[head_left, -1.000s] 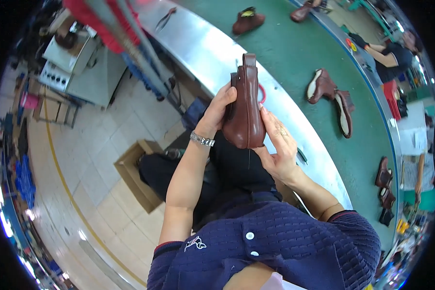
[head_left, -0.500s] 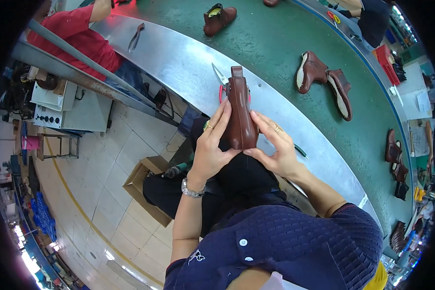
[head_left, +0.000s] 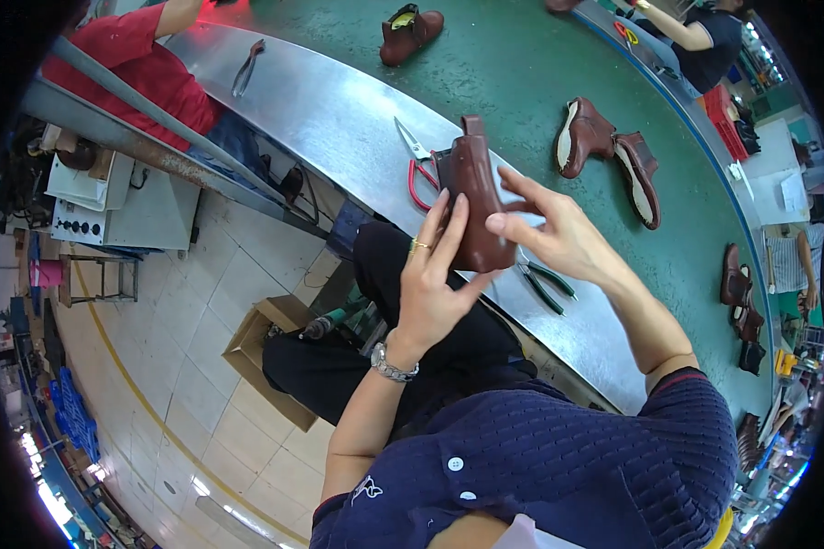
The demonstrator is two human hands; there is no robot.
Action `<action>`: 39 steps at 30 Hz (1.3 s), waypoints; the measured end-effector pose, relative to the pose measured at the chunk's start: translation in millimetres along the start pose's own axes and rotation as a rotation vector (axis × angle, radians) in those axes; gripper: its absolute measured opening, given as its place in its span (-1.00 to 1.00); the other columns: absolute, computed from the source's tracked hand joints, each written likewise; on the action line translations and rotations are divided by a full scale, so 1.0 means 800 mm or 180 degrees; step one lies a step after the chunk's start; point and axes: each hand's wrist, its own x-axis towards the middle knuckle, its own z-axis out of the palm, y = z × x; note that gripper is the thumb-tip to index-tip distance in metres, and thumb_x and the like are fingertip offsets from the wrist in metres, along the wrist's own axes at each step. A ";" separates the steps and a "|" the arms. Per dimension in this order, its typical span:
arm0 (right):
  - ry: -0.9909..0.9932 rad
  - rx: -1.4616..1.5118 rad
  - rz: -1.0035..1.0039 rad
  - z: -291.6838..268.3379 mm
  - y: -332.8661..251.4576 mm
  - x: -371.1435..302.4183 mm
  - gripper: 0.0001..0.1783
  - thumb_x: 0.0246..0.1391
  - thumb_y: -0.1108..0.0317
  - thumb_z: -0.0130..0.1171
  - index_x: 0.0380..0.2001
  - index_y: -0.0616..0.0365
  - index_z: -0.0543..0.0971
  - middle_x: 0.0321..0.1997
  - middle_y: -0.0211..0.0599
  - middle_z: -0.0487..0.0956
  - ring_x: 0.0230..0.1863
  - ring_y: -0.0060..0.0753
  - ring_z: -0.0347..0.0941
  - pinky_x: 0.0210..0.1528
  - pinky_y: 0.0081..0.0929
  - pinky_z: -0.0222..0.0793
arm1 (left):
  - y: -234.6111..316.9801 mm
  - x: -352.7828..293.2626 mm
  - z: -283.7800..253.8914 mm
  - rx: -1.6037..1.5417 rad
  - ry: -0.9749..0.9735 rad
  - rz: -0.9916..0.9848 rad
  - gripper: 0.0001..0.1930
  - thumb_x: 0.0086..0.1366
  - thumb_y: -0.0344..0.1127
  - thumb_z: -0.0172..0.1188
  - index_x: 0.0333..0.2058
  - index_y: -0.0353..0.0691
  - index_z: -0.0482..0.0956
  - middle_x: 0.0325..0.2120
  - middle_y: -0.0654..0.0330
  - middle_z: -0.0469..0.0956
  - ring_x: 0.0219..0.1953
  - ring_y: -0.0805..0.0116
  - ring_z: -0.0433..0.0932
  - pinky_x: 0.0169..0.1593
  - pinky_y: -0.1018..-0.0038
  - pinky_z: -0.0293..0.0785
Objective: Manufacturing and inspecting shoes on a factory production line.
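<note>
A brown leather ankle boot (head_left: 477,210) stands upright in front of me, its pull tab up and a dark side panel facing left. My left hand (head_left: 435,284) is closed around its lower end, two fingers flat on the leather and the thumb beneath. On the boot's right edge, my right hand (head_left: 558,233) has its fingers apart; the thumb tip overlaps the leather without a clear grip. Red-handled scissors (head_left: 417,165) lie partly behind the boot on the metal bench edge. Green-handled pliers (head_left: 547,284) rest under my right forearm.
A metal ledge (head_left: 339,114) borders the green work surface (head_left: 508,69). On the green lie a single boot (head_left: 410,35), a pair of boots (head_left: 604,151) and more footwear at right. Dark-handled pincers (head_left: 247,69) sit far left. A cardboard box (head_left: 256,352) stands on the floor. Co-workers sit beyond.
The boot has turned and shifted slightly right. My right hand has moved up and right from its lower end, with fingers spreading. More of the green-handled pliers now shows.
</note>
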 end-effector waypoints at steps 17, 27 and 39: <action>-0.1450 -0.1072 0.0200 -0.092 0.003 0.052 -0.68 0.14 0.29 0.20 -0.19 0.36 0.50 -0.55 0.08 0.54 -0.54 0.06 0.50 -0.46 -0.18 0.34 | -0.070 0.060 0.126 -0.3086 0.0535 -0.1326 -0.31 -0.12 -0.24 0.60 -0.08 -0.38 0.38 -0.23 0.09 0.61 -0.24 0.39 0.61 -0.14 0.47 0.57; -0.0557 -0.1106 0.0376 -0.062 -0.006 0.032 -0.72 0.10 0.30 0.20 -0.29 0.35 0.52 -0.57 0.16 0.52 -0.50 0.17 0.51 -0.43 -0.11 0.37 | -0.082 0.076 0.110 -0.3437 0.0080 -0.1416 -0.42 -0.07 -0.32 0.57 -0.13 -0.39 0.43 -0.26 0.13 0.62 -0.24 0.44 0.59 -0.14 0.47 0.55; 0.0271 -0.0489 -0.1262 0.063 -0.009 -0.006 0.00 -0.20 0.23 0.50 0.31 0.22 0.23 0.15 0.10 0.47 0.12 0.05 0.47 0.10 -0.24 0.43 | -0.173 0.058 0.030 -0.4467 -0.0791 -0.1204 -0.25 0.11 0.07 0.39 0.14 -0.26 0.34 -0.02 0.17 0.49 -0.04 0.44 0.50 0.05 0.45 0.43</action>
